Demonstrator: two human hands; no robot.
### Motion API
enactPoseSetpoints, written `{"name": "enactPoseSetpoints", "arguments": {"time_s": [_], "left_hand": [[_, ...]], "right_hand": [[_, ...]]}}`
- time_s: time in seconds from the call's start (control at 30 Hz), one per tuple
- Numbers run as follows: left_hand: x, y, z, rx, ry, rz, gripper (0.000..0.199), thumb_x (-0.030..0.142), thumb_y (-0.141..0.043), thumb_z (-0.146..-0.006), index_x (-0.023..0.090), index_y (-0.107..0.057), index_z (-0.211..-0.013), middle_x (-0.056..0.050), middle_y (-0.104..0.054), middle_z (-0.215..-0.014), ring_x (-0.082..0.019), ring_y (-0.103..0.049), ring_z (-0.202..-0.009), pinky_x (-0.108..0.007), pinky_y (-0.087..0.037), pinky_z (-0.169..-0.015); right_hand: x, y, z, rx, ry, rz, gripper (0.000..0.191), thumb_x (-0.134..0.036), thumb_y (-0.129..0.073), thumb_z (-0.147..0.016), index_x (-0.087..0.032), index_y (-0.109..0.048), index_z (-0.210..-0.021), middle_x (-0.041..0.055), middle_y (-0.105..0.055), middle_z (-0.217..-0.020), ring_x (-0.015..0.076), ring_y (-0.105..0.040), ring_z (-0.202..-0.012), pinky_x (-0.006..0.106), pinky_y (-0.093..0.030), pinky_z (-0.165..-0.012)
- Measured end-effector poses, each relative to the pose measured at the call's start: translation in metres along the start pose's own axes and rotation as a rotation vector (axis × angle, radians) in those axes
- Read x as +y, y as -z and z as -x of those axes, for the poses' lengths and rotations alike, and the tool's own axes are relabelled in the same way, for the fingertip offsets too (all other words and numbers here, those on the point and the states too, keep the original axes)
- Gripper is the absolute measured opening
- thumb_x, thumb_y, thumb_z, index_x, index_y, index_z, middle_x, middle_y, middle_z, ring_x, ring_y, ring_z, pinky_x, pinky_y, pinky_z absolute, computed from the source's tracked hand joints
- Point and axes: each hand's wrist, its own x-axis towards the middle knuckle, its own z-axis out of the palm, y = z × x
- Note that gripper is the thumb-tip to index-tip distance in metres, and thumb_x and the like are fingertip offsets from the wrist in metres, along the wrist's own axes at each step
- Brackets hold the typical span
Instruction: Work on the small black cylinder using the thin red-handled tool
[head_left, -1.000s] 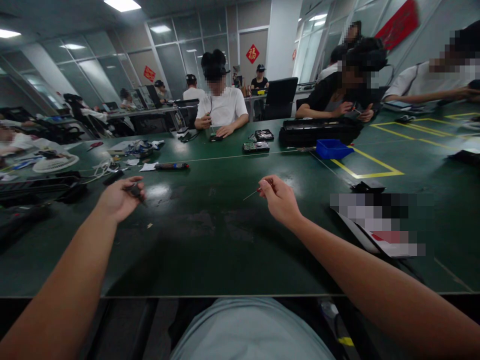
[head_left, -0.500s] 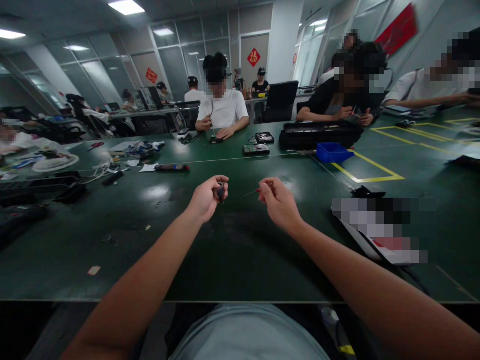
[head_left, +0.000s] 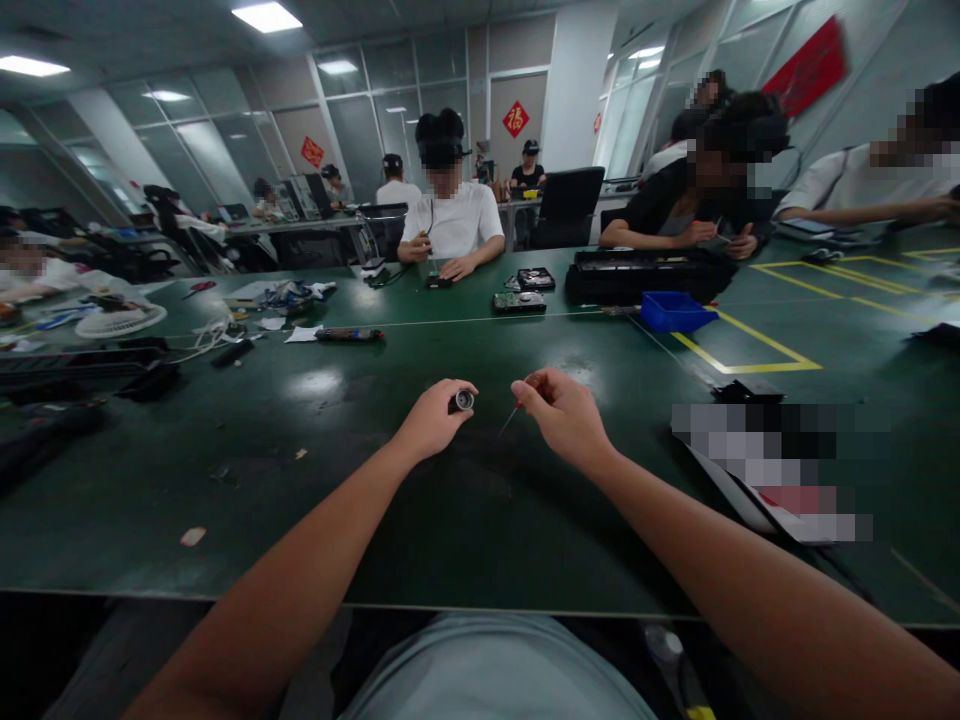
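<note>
My left hand [head_left: 433, 418] is closed around a small dark cylindrical part [head_left: 463, 401]. Its round, silvery end faces me and to the right; the rest is hidden by my fingers. A short gap to the right, my right hand [head_left: 564, 412] pinches a thin screwdriver [head_left: 511, 416] with a red handle. The metal shaft slants down and left, its tip apart from the cylindrical part. Both hands are above the green table [head_left: 480, 540].
Beyond my hands lie hard drives [head_left: 519, 303], a blue bin [head_left: 676, 312] and a long black housing [head_left: 649, 276]. A dark tubular object [head_left: 350, 335] and cables [head_left: 206, 337] are on the left. Papers [head_left: 757, 490] lie right. A person in white [head_left: 454, 225] works opposite.
My left hand has turned the cylindrical part so its round end shows toward me. The screwdriver has swung from nearly level to pointing steeply down and left. The view has shifted slightly.
</note>
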Motion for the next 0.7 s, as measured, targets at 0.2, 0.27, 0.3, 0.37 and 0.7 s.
{"name": "enactPoseSetpoints", "arguments": {"time_s": [0.2,0.27,0.3,0.37,0.7], "left_hand": [[-0.0041,-0.0081,0.0012,-0.058,-0.009,-0.039,0.033,0.016,-0.070,-0.079,0.021,-0.068,-0.112,-0.010,-0.067,-0.117,-0.028,-0.060,-0.109,-0.046,-0.042,-0.102],[-0.0041,-0.0093,0.0015,-0.054,0.004,-0.032,0.031,0.019,-0.071,-0.080,0.021,-0.068,-0.111,-0.009,-0.068,-0.115,-0.028,-0.061,-0.108,-0.045,-0.044,-0.100],[-0.0042,-0.0097,0.0017,-0.053,0.004,-0.028,0.031,0.020,-0.071,-0.081,0.021,-0.068,-0.112,-0.009,-0.068,-0.114,-0.028,-0.061,-0.108,-0.045,-0.044,-0.100],[-0.0052,-0.0102,0.0018,-0.045,0.000,-0.018,0.034,0.022,-0.070,-0.082,0.021,-0.068,-0.115,-0.009,-0.068,-0.117,-0.028,-0.061,-0.110,-0.045,-0.043,-0.101],[-0.0089,-0.0105,0.0021,-0.019,-0.009,-0.008,0.040,0.026,-0.070,-0.083,0.023,-0.066,-0.123,-0.009,-0.066,-0.124,-0.029,-0.058,-0.115,-0.048,-0.040,-0.105]], "right_hand": [[0.0016,-0.0016,-0.0016,0.046,-0.009,-0.236,0.021,-0.040,-0.056,-0.090,-0.021,-0.062,-0.095,0.0036,-0.069,-0.080,0.0185,-0.066,-0.073,0.035,-0.052,-0.071],[0.0007,-0.0022,-0.0015,0.050,-0.003,-0.240,0.021,-0.039,-0.055,-0.090,-0.021,-0.062,-0.098,0.0044,-0.070,-0.082,0.0193,-0.068,-0.076,0.036,-0.053,-0.073],[0.0004,-0.0026,-0.0012,0.046,0.000,-0.234,0.022,-0.040,-0.055,-0.090,-0.021,-0.062,-0.098,0.0048,-0.071,-0.084,0.0197,-0.068,-0.077,0.037,-0.054,-0.074],[0.0006,-0.0039,-0.0004,0.045,0.004,-0.222,0.021,-0.040,-0.055,-0.091,-0.021,-0.062,-0.098,0.0051,-0.072,-0.086,0.0203,-0.069,-0.080,0.038,-0.054,-0.076],[0.0026,-0.0022,0.0007,0.129,0.044,-0.144,0.019,-0.038,-0.054,-0.093,-0.022,-0.061,-0.096,0.0058,-0.072,-0.086,0.0209,-0.067,-0.079,0.037,-0.052,-0.074]]}}
